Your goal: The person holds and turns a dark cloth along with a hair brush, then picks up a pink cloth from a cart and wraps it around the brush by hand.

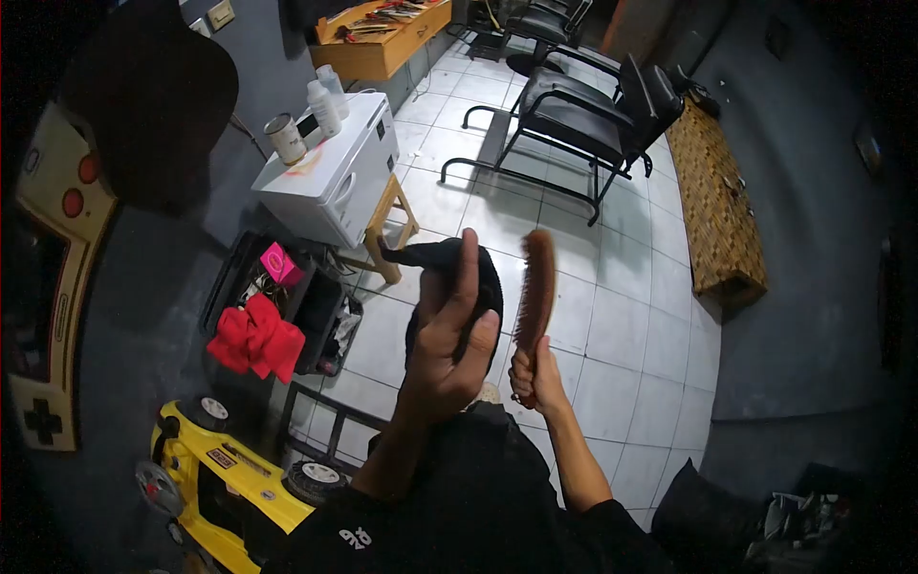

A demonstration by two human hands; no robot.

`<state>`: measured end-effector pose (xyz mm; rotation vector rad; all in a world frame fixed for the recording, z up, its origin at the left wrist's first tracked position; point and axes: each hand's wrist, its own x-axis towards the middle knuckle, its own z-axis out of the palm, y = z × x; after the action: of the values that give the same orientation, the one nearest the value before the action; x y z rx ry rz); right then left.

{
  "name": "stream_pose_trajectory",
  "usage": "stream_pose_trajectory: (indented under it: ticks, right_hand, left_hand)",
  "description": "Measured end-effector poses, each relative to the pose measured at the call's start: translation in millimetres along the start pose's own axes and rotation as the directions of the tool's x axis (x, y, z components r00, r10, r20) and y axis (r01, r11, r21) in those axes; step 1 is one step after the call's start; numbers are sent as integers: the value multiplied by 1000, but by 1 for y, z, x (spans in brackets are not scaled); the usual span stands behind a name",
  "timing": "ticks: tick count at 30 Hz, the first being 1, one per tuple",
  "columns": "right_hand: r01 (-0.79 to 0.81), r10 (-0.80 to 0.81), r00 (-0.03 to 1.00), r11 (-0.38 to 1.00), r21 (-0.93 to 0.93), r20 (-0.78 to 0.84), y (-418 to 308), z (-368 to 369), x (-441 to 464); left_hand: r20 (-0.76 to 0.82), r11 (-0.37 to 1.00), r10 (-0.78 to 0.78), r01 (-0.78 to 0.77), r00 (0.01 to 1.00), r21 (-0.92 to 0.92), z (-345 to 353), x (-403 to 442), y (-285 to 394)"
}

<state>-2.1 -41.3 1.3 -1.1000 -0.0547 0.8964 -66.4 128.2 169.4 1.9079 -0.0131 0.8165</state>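
Left hand (442, 356) seemingly grips a black item (489, 275) beside the brush (540, 287).

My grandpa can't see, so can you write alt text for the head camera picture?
A person's right hand holds up a brown comb, and the left hand is at a black item, hard to make out. Beyond are a tiled floor, black chairs and a white appliance; a yellow toy car is at lower left.
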Motion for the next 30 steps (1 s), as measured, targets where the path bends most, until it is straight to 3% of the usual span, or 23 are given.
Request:
stream_pose_trajectory:
  ticks: [3, 4, 6, 7, 10, 12, 15, 18, 21, 22, 23, 24, 25, 26, 27, 29, 30]
  right_hand:
    - [83, -76, 977, 996, -25, 199, -28, 34, -30]
    - [92, -71, 991, 976, -197, 113, -30, 49, -37]
    - [69, -45, 993, 970, -235, 105, -4, 51, -27]
    - [207, -149, 975, 876, -436, 163, 19, 41, -10]
    - [260, -51, 962, 483, -836, 270, 112, -33, 32]
    - [125, 154, 976, 164, -978, 151, 156, -79, 40]
    - [-258, 206, 953, 177, -950, -221, 144, -86, 18]
    - [-286, 202, 942, 68, -956, -268, 153, -110, 14]
    - [-379, 128, 915, -45, -924, -382, 168, -135, 14]
    - [-390, 97, 918, 30, -921, -385, 171, -145, 21]
    - [-397, 68, 918, 105, -912, -392, 175, -156, 27]
    - [-400, 40, 916, 179, -899, -400, 177, -161, 31]
    - [-488, 169, 873, 348, -801, -458, 123, -120, 21]
    - [-371, 78, 912, 580, -725, -404, 96, -96, 14]
    - [-233, 34, 914, 859, -455, -404, 84, -80, 16]
    - [-71, 50, 977, 993, -94, -208, 25, -30, -3]
    - [-15, 27, 994, 994, 109, -109, 3, -8, -17]
  left_hand:
    - [78, 994, -102, 105, 992, -32, 14, -7, -3]
    - [69, 993, -93, 98, 993, -70, 19, -7, -4]
    - [59, 998, -60, 62, 996, -32, 19, -10, -3]
    - [34, 1000, -20, 20, 999, -13, 18, -8, 0]
    - [-73, 1000, 13, -13, 997, 1, 11, -9, 7]
    - [-123, 999, -8, 3, 992, -44, 1, -9, 6]
    - [-107, 1000, -17, 16, 994, -5, -13, -11, -2]
    - [-152, 991, -100, 85, 983, -101, -14, -12, 2]
    - [-58, 952, -96, 75, 994, -296, -18, -8, 8]
    - [-9, 949, -56, 50, 998, -312, -20, -7, 8]
    - [26, 996, 29, -27, 999, -80, -23, -3, 7]
    - [36, 997, 58, -56, 998, -55, -19, -3, 7]
    - [83, 998, 23, -17, 996, -67, -15, -4, 1]
    - [132, 997, -11, 22, 991, -80, -12, -6, -3]
    - [166, 999, 15, -9, 986, -40, -10, -5, -2]
    - [230, 999, 27, -20, 973, -33, -4, -5, 1]
    - [244, 1000, 18, -15, 970, -14, 0, -4, 5]
